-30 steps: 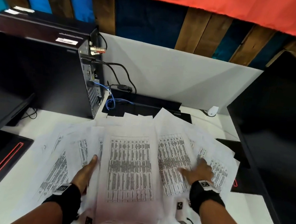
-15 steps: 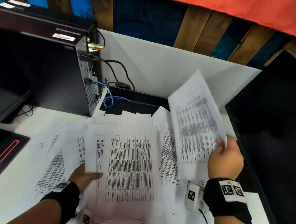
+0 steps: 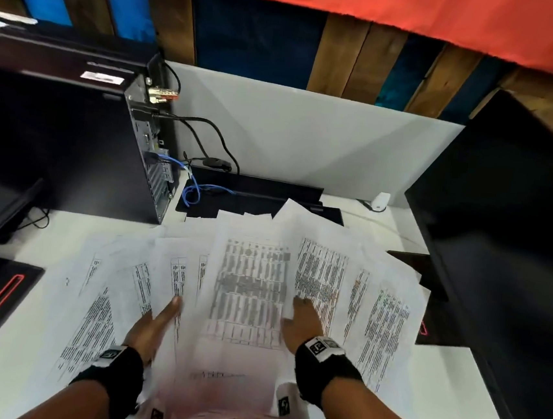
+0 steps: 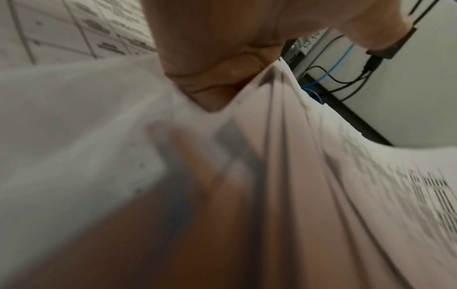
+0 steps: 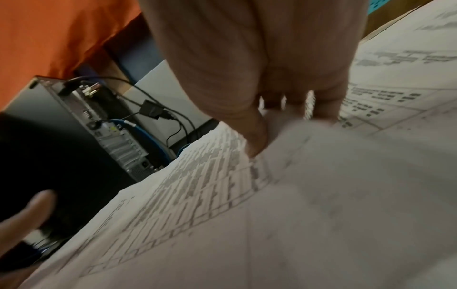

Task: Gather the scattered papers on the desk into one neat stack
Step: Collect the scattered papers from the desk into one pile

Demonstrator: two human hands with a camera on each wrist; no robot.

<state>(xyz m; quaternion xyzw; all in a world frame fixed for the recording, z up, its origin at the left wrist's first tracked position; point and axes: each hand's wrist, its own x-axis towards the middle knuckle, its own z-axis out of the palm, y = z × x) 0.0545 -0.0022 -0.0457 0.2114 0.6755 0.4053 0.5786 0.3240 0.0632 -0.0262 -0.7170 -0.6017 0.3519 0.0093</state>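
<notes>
The papers lie fanned over the white desk from 9 to 3 o'clock of the person, with one blurred sheet on top at 12. The left hand lies flat, fingers straight, at that sheet's 8 o'clock edge. The right hand is at its 4 o'clock edge, thumb on the paper; whether it pinches the sheet cannot be told.

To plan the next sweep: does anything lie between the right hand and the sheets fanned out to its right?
Nothing visible does. The right hand touches the fanned sheets directly; no object lies on them. The dark monitor stands beyond their right edge.
</notes>
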